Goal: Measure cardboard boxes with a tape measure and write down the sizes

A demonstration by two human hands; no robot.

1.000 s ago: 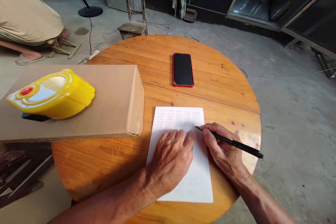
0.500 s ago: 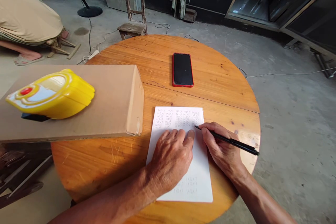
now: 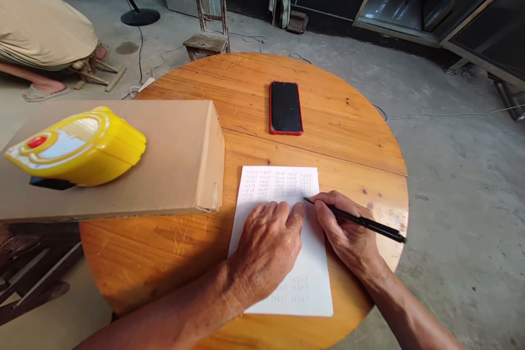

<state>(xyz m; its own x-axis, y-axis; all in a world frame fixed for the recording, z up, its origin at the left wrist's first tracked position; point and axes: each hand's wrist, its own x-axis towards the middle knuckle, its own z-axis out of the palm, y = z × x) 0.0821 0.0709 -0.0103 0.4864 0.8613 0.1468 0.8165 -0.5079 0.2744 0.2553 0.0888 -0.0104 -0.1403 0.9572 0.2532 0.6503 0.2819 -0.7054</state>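
A white sheet of paper point(image 3: 322, 284) with rows of small handwritten figures lies on the round wooden table point(image 3: 197, 279). My left hand point(image 3: 268, 246) rests on the middle of the sheet, pressing it down, with its fingers bent and its thumb apart. It covers part of the writing. In my right hand point(image 3: 348, 227) is a black pen point(image 3: 373, 224), gripped between thumb and fingers. The pen's tip meets the sheet near its right edge, just below the upper rows of figures.
Beyond the paper lies a phone with a red edge point(image 3: 286, 108). To the left is a cardboard box point(image 3: 176, 164) bearing a yellow plastic object point(image 3: 106, 147) with a red button. Behind the table stand a small wooden chair point(image 3: 207, 38) and a black stand base point(image 3: 140, 17). A person's foot point(image 3: 47, 87) shows at far left.
The view has shifted very slightly. Both hands, the pen and the sheet stay practically where they were.
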